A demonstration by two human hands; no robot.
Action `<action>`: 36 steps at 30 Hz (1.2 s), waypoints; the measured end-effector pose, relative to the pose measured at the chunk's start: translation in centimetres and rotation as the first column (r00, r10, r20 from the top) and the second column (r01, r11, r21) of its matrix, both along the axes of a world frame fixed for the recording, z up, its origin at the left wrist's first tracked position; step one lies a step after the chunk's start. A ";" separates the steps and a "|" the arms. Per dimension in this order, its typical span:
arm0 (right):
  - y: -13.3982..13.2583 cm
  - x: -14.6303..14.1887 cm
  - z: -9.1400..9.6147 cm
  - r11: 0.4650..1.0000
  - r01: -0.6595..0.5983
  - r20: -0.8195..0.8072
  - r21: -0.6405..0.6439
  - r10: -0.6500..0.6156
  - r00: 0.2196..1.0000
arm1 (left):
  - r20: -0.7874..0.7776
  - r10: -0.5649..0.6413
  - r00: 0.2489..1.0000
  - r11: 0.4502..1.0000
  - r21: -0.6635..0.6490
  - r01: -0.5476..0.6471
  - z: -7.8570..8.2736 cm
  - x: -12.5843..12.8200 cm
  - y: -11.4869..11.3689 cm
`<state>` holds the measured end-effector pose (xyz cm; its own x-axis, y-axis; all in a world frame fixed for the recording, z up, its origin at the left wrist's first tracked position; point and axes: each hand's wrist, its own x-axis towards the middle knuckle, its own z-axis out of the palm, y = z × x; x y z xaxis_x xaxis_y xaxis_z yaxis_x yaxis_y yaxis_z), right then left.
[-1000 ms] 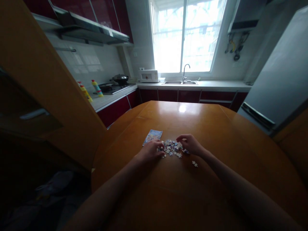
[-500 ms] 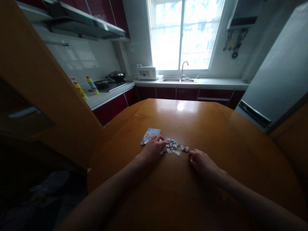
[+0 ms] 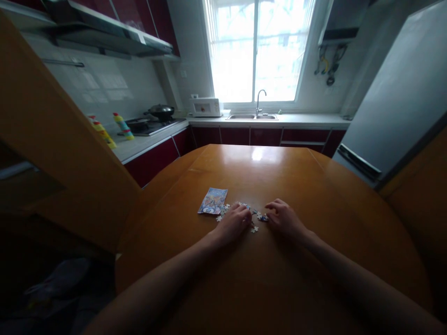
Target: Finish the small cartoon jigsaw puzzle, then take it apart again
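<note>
A loose pile of jigsaw puzzle pieces (image 3: 254, 229), pale and bluish, lies on the wooden table (image 3: 223, 279). My left hand (image 3: 234, 222) rests over the middle of the pile with its fingers curled down, covering many pieces. Whatever its fingertips grip is hidden. At the right end of the pile is my right hand (image 3: 284, 217), thumb and forefinger apart, the thumb close by a small dark-blue cluster of pieces (image 3: 262, 217). Left of the pile a printed picture sheet or packet (image 3: 213, 201) lies flat, pieces touching or near its right edge.
Beyond the table runs a counter with a sink (image 3: 240, 117), a faucet (image 3: 259, 100) and a white microwave (image 3: 206, 107). A wok (image 3: 160, 111) sits on the stove at left, near yellow bottles (image 3: 123, 125). A fridge (image 3: 394, 97) stands at right.
My left hand has moved right, from the pile's left side onto its middle, uncovering the picture sheet. My right hand's fingers have spread and reached the pile's right end. The view has turned slightly right.
</note>
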<state>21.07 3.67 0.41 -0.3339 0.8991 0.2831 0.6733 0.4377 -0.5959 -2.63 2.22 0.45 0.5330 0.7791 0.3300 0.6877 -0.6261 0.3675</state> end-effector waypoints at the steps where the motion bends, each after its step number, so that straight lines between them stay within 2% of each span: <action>1: -0.1 -0.1 -0.2 0.999 -0.036 0.007 -0.009 0.036 0.999 | 0.003 -0.005 1.000 1.000 -0.006 0.005 0.1 0.0 0.0; 6: -0.7 -1.2 -0.4 0.991 -0.134 0.007 -0.025 0.134 0.991 | 0.038 0.019 0.999 1.000 -0.018 -0.018 0.6 -0.5 0.0; 13: -0.2 -2.7 -0.7 0.994 -0.102 -0.134 -0.034 0.097 0.986 | 0.188 0.114 0.976 0.993 -0.057 -0.105 0.0 -1.0 0.5; 19: 0.8 -5.3 -0.5 0.983 -0.168 -0.293 -0.068 0.141 0.946 | 0.371 0.121 0.921 0.988 -0.130 -0.078 0.3 -0.9 0.6; 24: 1.5 -7.1 -1.0 0.979 -0.184 -0.360 -0.084 0.142 0.922 | 0.467 0.168 0.868 0.977 -0.198 -0.083 0.2 -1.7 0.8; 28: 1.7 -7.5 -1.2 0.970 -0.205 -0.402 -0.128 0.139 0.905 | 0.508 0.184 0.841 0.968 -0.243 -0.064 0.3 -2.2 0.9; 36: 1.6 -7.2 -0.2 0.937 -0.283 -0.446 -0.206 0.168 0.879 | 0.553 0.224 0.803 0.938 -0.345 -0.024 0.4 -2.6 1.5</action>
<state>13.88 5.24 0.17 -0.4397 0.8731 0.2106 0.2392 0.3399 -0.9096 -5.20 3.68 0.90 0.2121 0.9375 0.2759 0.3480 -0.3362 0.8751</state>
